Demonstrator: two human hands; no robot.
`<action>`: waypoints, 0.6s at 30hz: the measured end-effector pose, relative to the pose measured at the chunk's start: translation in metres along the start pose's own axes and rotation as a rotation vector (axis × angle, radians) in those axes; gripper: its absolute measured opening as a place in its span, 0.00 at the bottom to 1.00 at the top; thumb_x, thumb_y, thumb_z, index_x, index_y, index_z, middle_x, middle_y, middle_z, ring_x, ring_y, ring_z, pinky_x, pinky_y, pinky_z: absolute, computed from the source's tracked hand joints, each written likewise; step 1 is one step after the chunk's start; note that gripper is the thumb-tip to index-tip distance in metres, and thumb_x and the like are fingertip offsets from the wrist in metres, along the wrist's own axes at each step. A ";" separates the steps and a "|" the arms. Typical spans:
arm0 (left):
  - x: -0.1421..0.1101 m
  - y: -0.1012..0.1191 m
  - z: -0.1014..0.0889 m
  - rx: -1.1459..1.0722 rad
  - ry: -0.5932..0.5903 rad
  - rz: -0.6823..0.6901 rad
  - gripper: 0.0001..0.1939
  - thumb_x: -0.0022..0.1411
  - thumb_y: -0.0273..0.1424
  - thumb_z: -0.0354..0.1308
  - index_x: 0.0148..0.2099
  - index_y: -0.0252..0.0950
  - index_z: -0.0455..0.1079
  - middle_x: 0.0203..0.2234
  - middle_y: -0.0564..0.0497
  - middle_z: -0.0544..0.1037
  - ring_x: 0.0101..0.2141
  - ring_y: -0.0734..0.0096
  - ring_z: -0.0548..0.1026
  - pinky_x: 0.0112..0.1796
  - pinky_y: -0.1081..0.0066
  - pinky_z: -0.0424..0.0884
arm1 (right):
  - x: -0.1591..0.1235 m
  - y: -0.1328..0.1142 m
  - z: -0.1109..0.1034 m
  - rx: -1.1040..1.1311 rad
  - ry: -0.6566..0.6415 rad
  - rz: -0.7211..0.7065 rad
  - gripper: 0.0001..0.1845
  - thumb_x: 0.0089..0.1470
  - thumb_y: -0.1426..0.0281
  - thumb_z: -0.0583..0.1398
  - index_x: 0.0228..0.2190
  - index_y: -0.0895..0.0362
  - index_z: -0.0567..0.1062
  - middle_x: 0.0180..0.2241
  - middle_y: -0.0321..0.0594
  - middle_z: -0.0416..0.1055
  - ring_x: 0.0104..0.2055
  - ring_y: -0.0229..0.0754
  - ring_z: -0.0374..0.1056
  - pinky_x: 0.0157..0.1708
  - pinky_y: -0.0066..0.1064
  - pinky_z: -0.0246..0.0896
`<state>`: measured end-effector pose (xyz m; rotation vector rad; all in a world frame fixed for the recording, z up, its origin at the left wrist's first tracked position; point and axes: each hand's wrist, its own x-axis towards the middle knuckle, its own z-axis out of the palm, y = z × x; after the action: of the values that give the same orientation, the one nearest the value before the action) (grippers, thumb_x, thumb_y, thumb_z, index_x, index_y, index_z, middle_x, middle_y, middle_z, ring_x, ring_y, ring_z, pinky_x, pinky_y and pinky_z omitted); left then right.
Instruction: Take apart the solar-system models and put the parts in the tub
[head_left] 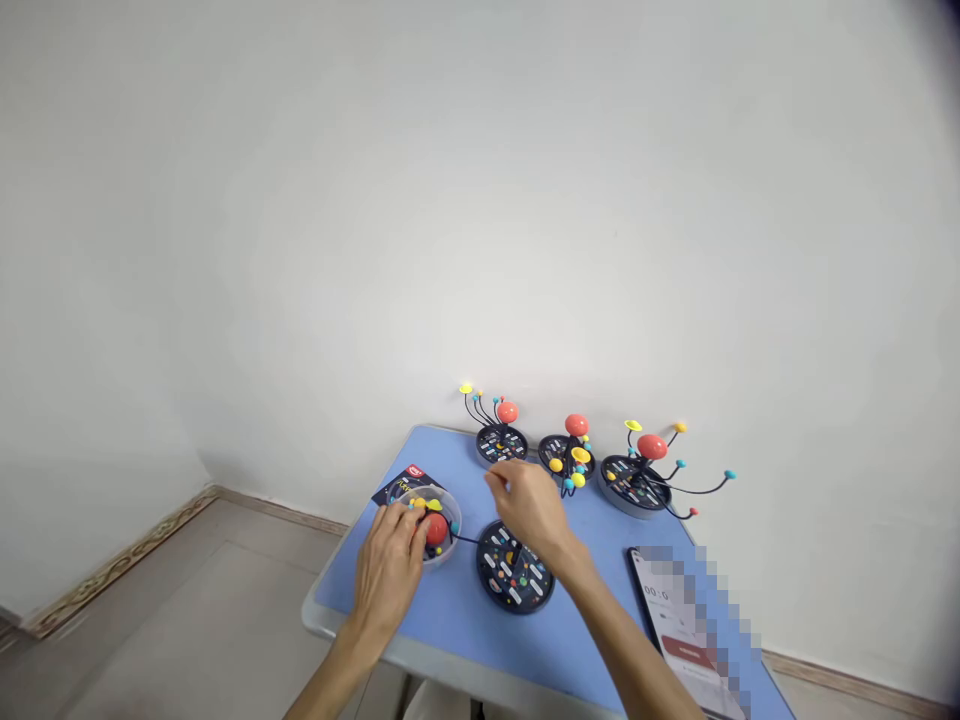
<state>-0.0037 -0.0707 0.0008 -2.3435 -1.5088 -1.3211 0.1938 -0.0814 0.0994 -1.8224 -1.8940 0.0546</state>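
Observation:
My left hand (390, 565) rests on the rim of a clear plastic bowl (448, 545) that holds a red ball, yellow and teal pieces and black wire arms. Its fingers curl against the bowl. My right hand (529, 505) hovers above a black round base (514, 580) printed with coloured marks. Its fingertips are pinched together, and what they hold is too small to make out. A black wire runs from the bowl toward the base.
Three assembled solar-system models (501, 425) (570, 455) (645, 470) stand along the far edge of the blue table (450, 610). A dark printed card (401, 485) lies behind the bowl. A phone (675, 625) lies at the right. White wall behind, tiled floor to the left.

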 end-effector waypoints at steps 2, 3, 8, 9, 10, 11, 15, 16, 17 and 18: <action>-0.009 0.016 0.000 -0.089 0.049 0.016 0.15 0.71 0.35 0.47 0.43 0.40 0.75 0.35 0.48 0.78 0.38 0.64 0.76 0.40 0.67 0.73 | -0.010 0.020 -0.015 0.081 0.045 0.023 0.17 0.60 0.71 0.53 0.22 0.56 0.75 0.26 0.38 0.74 0.28 0.37 0.66 0.27 0.27 0.48; -0.014 0.024 0.001 -0.131 0.061 0.021 0.14 0.71 0.35 0.47 0.43 0.40 0.75 0.35 0.48 0.78 0.37 0.66 0.77 0.40 0.68 0.73 | -0.015 0.028 -0.019 0.109 0.055 0.038 0.17 0.60 0.70 0.53 0.21 0.56 0.74 0.24 0.37 0.73 0.26 0.36 0.64 0.27 0.27 0.47; -0.031 0.060 0.018 -0.269 -0.010 0.033 0.16 0.73 0.34 0.45 0.42 0.40 0.74 0.34 0.49 0.78 0.34 0.70 0.78 0.36 0.72 0.74 | -0.043 0.059 -0.006 0.197 0.032 0.086 0.16 0.55 0.70 0.52 0.21 0.56 0.75 0.23 0.36 0.73 0.25 0.38 0.63 0.27 0.28 0.48; -0.033 0.065 0.022 -0.275 -0.025 0.033 0.16 0.73 0.35 0.44 0.42 0.40 0.74 0.33 0.49 0.78 0.33 0.70 0.79 0.35 0.72 0.74 | -0.049 0.062 0.001 0.218 0.030 0.103 0.15 0.53 0.70 0.52 0.23 0.56 0.76 0.24 0.37 0.74 0.26 0.38 0.64 0.28 0.28 0.50; -0.035 0.069 0.027 -0.273 -0.035 0.028 0.17 0.73 0.35 0.44 0.42 0.40 0.74 0.32 0.49 0.78 0.32 0.69 0.79 0.34 0.72 0.73 | -0.054 0.065 0.009 0.241 0.031 0.128 0.14 0.53 0.70 0.53 0.24 0.55 0.77 0.25 0.37 0.75 0.26 0.39 0.65 0.28 0.29 0.51; -0.037 0.072 0.032 -0.268 -0.040 0.024 0.17 0.73 0.36 0.43 0.41 0.39 0.74 0.31 0.49 0.77 0.31 0.69 0.78 0.33 0.72 0.73 | -0.059 0.068 0.016 0.268 0.036 0.157 0.13 0.52 0.69 0.53 0.26 0.55 0.77 0.26 0.37 0.75 0.26 0.39 0.66 0.28 0.29 0.53; -0.045 0.074 0.045 -0.249 -0.044 -0.004 0.20 0.73 0.38 0.43 0.39 0.40 0.75 0.27 0.49 0.77 0.27 0.68 0.77 0.29 0.72 0.72 | -0.074 0.073 0.038 0.368 0.115 0.205 0.13 0.52 0.68 0.54 0.35 0.55 0.78 0.28 0.37 0.74 0.25 0.39 0.67 0.29 0.30 0.59; -0.047 0.072 0.047 -0.254 -0.043 -0.025 0.20 0.73 0.40 0.43 0.39 0.40 0.75 0.27 0.49 0.77 0.27 0.67 0.78 0.29 0.71 0.72 | -0.075 0.072 0.040 0.372 0.153 0.182 0.14 0.53 0.68 0.55 0.37 0.55 0.78 0.30 0.38 0.74 0.27 0.40 0.67 0.30 0.31 0.61; -0.048 0.070 0.048 -0.266 -0.041 -0.059 0.21 0.72 0.41 0.43 0.38 0.40 0.75 0.27 0.48 0.78 0.28 0.66 0.78 0.29 0.71 0.73 | -0.076 0.072 0.041 0.360 0.194 0.146 0.14 0.54 0.67 0.55 0.39 0.55 0.77 0.33 0.39 0.74 0.29 0.40 0.69 0.32 0.31 0.62; -0.049 0.067 0.048 -0.286 -0.040 -0.107 0.21 0.71 0.43 0.44 0.38 0.40 0.76 0.28 0.47 0.79 0.28 0.65 0.78 0.30 0.69 0.73 | -0.076 0.070 0.040 0.336 0.227 0.102 0.14 0.55 0.67 0.55 0.41 0.54 0.77 0.36 0.41 0.73 0.33 0.41 0.70 0.35 0.32 0.63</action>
<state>0.0696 -0.1184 -0.0376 -2.4976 -1.5697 -1.6240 0.2411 -0.1338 0.0136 -1.6193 -1.5318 0.1814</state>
